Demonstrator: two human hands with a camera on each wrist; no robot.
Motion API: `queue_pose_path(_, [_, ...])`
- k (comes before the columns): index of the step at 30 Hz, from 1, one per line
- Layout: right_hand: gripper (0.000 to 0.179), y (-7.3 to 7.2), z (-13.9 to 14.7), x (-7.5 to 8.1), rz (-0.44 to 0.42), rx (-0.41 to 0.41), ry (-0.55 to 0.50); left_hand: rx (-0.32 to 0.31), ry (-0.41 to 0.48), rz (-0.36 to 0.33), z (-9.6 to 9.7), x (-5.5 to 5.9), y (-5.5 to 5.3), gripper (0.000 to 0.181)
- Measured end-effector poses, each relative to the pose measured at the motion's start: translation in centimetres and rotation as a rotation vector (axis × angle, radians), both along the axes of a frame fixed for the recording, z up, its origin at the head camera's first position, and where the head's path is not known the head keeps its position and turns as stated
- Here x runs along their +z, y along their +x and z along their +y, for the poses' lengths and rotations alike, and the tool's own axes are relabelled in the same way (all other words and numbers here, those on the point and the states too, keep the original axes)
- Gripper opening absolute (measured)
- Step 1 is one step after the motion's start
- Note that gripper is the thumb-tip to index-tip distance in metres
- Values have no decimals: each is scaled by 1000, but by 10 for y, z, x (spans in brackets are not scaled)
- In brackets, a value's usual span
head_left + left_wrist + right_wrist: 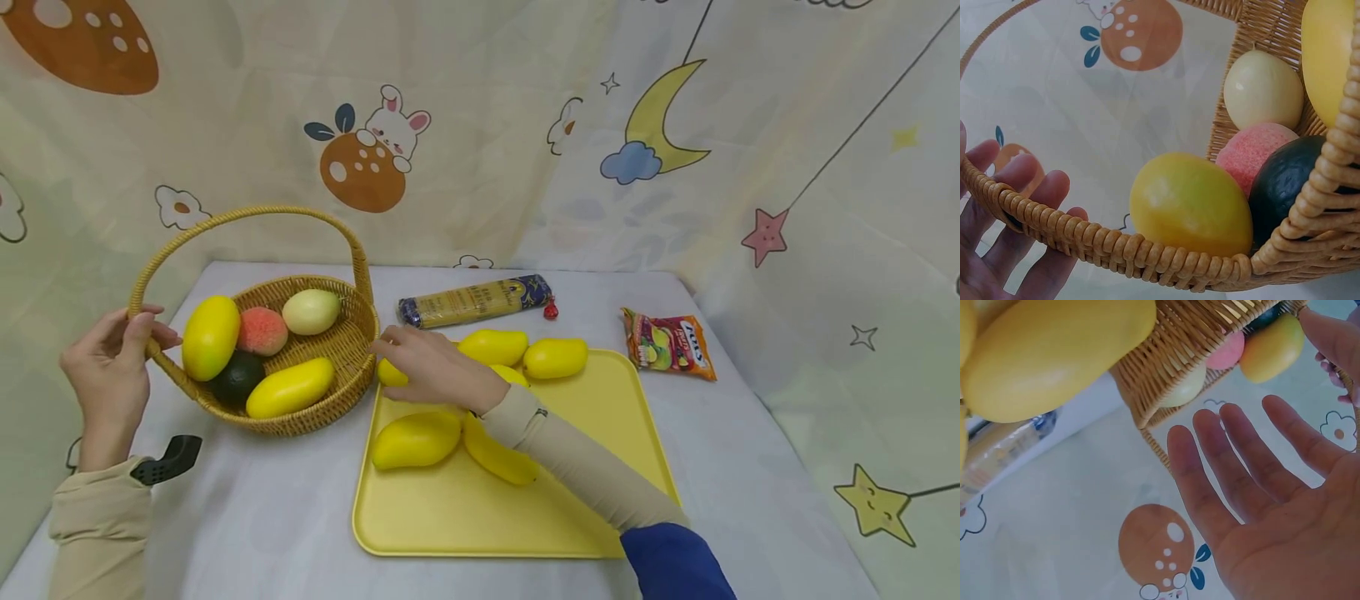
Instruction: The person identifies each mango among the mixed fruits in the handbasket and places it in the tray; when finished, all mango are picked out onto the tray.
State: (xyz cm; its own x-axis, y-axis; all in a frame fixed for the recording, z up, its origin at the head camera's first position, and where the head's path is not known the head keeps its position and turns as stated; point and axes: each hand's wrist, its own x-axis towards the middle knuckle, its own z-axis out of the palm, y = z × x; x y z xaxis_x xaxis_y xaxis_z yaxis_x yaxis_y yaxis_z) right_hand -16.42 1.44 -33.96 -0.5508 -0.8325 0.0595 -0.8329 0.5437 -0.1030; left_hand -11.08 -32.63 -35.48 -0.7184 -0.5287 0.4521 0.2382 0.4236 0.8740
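Observation:
A wicker basket [348, 408] stands on the left of the table. In it lie a yellow-green mango [210, 337], a pink peach [262, 331], a pale green fruit [311, 312], a dark avocado [238, 377] and a longer yellow mango [291, 389]. My left hand [112, 367] holds the left foot of the basket's handle [1085, 230], thumb on one side and fingers on the other. At the opposite rim is my right hand [435, 367], its fingers extended in the right wrist view and its thumb by the rim. Whether it touches the wicker is unclear.
A yellow tray [450, 525] bears several yellow mangoes [416, 440] and a banana-like fruit [498, 454], partly under my right arm. Behind it lie a gold and blue packet [476, 302] and a small red item [551, 309]. An orange snack bag [670, 343] lies to the right.

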Motion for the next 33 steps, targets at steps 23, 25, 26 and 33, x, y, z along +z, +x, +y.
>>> queue_pose_path(23, [60, -19, -108, -14, -34, 25, 208, 2, -3, -2, 0, -1, 1, 27])
queue_pose_path(25, [61, -19, -114, -15, -43, 16, 222, 2, -8, 0, 1, -1, 0, 26])
queue_pose_path(26, [62, -20, -117, -16, -49, 13, 228, 4, -14, 1, 1, -1, 0, 26])
queue_pose_path(33, [64, -21, -136, -25, -59, 9, 265, 24, -21, -10, 1, -3, -1, 25])
